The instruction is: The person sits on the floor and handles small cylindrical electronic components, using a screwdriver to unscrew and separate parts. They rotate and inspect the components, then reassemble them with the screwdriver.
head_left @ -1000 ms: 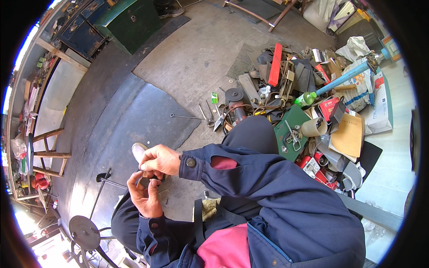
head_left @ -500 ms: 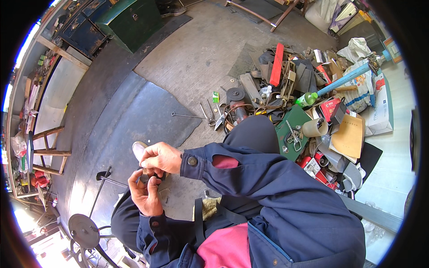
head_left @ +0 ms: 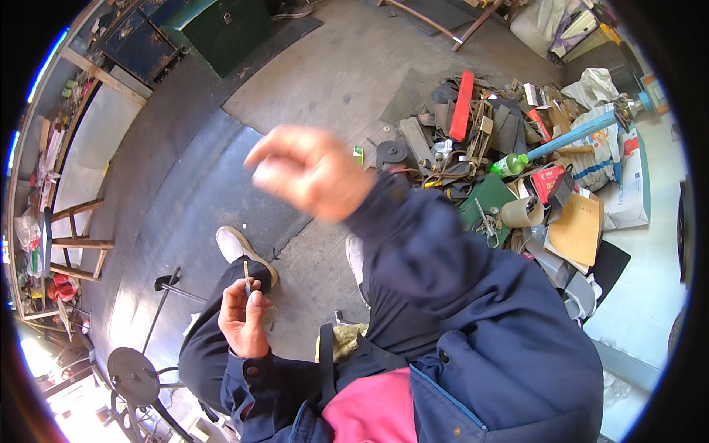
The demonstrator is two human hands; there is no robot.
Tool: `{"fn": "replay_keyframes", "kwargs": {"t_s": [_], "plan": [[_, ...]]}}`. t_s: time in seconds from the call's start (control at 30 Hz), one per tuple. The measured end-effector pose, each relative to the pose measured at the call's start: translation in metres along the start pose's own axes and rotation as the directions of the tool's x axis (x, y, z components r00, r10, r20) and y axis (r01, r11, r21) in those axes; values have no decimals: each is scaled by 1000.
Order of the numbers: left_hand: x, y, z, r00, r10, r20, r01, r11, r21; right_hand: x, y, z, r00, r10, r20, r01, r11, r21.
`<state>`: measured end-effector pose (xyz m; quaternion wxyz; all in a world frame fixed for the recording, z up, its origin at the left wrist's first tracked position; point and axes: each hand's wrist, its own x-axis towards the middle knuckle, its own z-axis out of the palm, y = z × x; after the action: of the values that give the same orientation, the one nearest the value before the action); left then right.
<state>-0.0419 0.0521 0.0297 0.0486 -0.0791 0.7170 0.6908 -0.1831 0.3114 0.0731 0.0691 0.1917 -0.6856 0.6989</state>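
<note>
Navy jacket [head_left: 524, 362], blue trim [head_left: 447, 399]; pink top [head_left: 373, 415]; dark trousers [head_left: 399, 325]; pale shoes [head_left: 231, 244].

Matt, creased cloth on the jacket [head_left: 509, 369], softer-looking on the pink shirt [head_left: 373, 410], plain and dark on the trousers [head_left: 406, 314]. Dull on the thin piece [head_left: 247, 277] in the left hand [head_left: 245, 325] — too small to tell the material. Smooth with a sheen on the floor sheet [head_left: 199, 173]; rougher on the bare floor [head_left: 317, 96]. Glossy plastic on the green bottle [head_left: 508, 165], crinkled on the white bag [head_left: 591, 87] — matt paper on the tan envelope [head_left: 574, 230]. Worn wood on the frame [head_left: 83, 242].
</note>
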Motion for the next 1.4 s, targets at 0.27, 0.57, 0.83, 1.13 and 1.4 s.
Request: {"fn": "replay_keyframes", "kwargs": {"t_s": [0.27, 0.57, 0.83, 1.13, 1.4], "plan": [[6, 1, 5, 990, -128, 60, 132, 988, -76, -28, 176, -252, 835, 310, -455, -539, 629, -560], [31, -14, 23, 918, -383, 105, 391, 918, -68, -146, 357, -373, 568, 512, -645, -713, -86, -696], [42, -21, 40, 807, -575, 136, 577, 816, 23, -149, 408, -403, 383, 642, -664, -544, -425, -724], [50, -28, 40, 751, -646, 135, 646, 762, 55, -139, 409, -409, 431, 604, -670, -635, -324, -701], [50, -31, 40, 716, -687, 122, 692, 722, 7, -163, 444, -426, 296, 476, -828, -951, 68, -300]]}}
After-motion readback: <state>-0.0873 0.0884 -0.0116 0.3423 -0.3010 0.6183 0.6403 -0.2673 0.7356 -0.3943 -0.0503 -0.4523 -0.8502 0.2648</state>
